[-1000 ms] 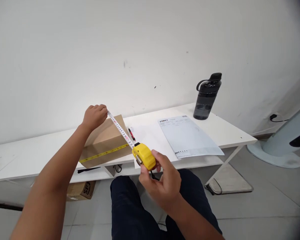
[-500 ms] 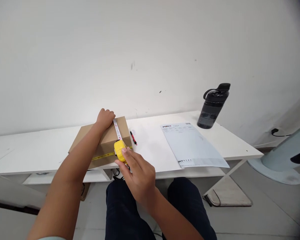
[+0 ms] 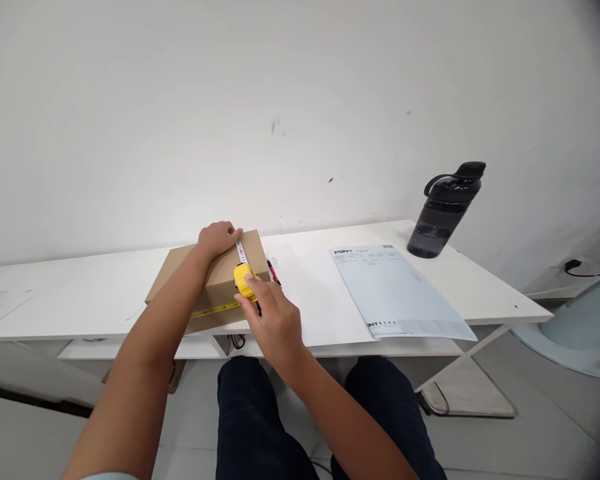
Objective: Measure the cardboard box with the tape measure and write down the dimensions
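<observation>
A brown cardboard box (image 3: 180, 283) lies on the white table (image 3: 80, 297) in front of me. My left hand (image 3: 219, 239) rests closed on the box's far right corner, pinning the end of a white tape blade (image 3: 241, 253). My right hand (image 3: 271, 320) grips the yellow tape measure case (image 3: 243, 281), which sits on the box's top near its right edge. Only a short length of blade shows between the two hands. A strip of yellow tape runs along the box's front face.
A red and black pen (image 3: 274, 273) lies just right of the box. White sheets and a grey printed mailer (image 3: 405, 297) cover the table's right half. A dark water bottle (image 3: 446, 211) stands at the far right, another carton (image 3: 173, 373) under the table, a fan base (image 3: 575, 327) on the floor.
My right hand has carried the yellow case up from below the table edge onto the box top, toward my left hand. The exposed blade has grown much shorter.
</observation>
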Demonstrator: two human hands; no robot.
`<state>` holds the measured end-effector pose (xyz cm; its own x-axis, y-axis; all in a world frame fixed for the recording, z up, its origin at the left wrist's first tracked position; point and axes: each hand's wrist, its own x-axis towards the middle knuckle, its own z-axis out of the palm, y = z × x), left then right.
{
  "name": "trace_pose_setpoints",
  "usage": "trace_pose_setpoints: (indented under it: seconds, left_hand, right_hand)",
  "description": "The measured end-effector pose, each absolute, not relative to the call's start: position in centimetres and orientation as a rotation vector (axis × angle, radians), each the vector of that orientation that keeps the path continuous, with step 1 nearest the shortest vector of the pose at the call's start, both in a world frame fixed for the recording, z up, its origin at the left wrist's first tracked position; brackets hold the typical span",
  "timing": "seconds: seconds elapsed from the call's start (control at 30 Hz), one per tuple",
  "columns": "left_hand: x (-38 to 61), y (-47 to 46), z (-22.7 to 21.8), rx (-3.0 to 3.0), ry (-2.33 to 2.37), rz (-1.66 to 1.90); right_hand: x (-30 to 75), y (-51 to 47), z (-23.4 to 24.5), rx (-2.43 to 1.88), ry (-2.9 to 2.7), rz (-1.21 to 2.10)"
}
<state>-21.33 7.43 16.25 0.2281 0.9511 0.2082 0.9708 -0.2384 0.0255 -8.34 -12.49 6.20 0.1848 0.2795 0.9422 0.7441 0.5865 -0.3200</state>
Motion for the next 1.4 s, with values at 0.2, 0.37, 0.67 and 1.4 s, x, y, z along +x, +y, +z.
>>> trace_pose_setpoints:
  seconds: [0.2, 0.37, 0.67, 1.4]
  left_hand:
    - [-22.6, 8.3, 15.8, -2.626, -2.073, -0.433]
    - [-22.7, 8.2, 15.9, -2.626, -2.066, -0.670]
    - [-20.7, 1.2, 20.5, -2.450, -1.802, -1.418]
    - [-18.2, -26.5, -10.8, -2.168, -3.444, -2.344]
  right_hand:
    - [-8.1, -13.1, 6.4, -0.918, -1.411, -0.377]
    - [-7.6, -15.7, 6.4, -0.883, -1.371, -0.322]
    - [-4.1, -20.1, 2.7, -0.908, -1.374, -0.204]
    - [2.1, -25.6, -6.3, -0.874, -2.383, 0.140]
